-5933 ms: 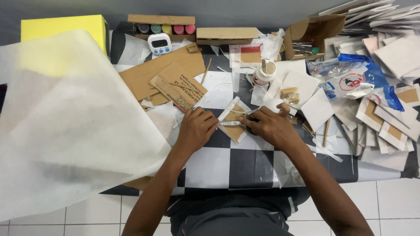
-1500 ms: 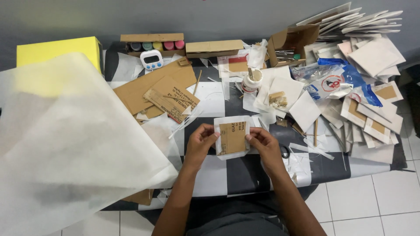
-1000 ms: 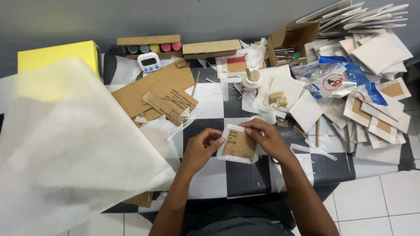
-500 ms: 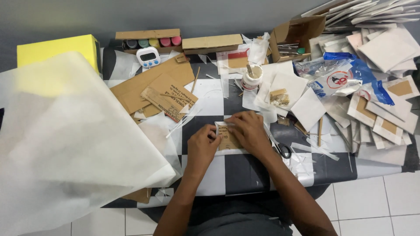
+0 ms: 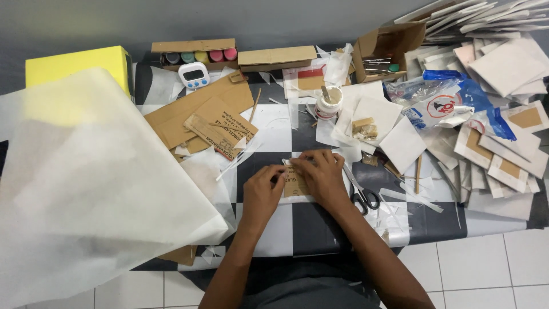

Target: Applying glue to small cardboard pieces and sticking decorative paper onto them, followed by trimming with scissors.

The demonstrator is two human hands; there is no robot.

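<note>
we are pressing both hands down on a small cardboard piece (image 5: pixel 295 186) wrapped in thin white paper, which is now lying flat on the checkered table (image 5: pixel 320 223) in front of us. a moment ago we were holding that piece up off the surface and turning it between our fingers; now it is back down, and that looks to us like a fold being flattened rather than a fresh piece being started. our left hand (image 5: pixel 262 191) is resting at the piece's left edge with fingers curled narrow and the tips bearing on the paper. our right hand (image 5: pixel 323 176) is lying over its top and right side, fingers close together and bent, covering much of it, so we cannot tell whether a flap is pinched underneath.

the cardboard is brown, stiff and flat with dark print; the wrap is thin, semi-translucent and creasing softly. a large sheet of the same tissue (image 5: pixel 86 189) is billowing at our left. black-handled scissors (image 5: pixel 363 194) are lying just beside our right wrist. flat brown cardboard offcuts (image 5: pixel 200 117) are sitting well beyond, a small white glue pot (image 5: pixel 329 103) with a stick is standing upright behind, and finished white-wrapped squares (image 5: pixel 497 154) are piling up at the right.
</note>
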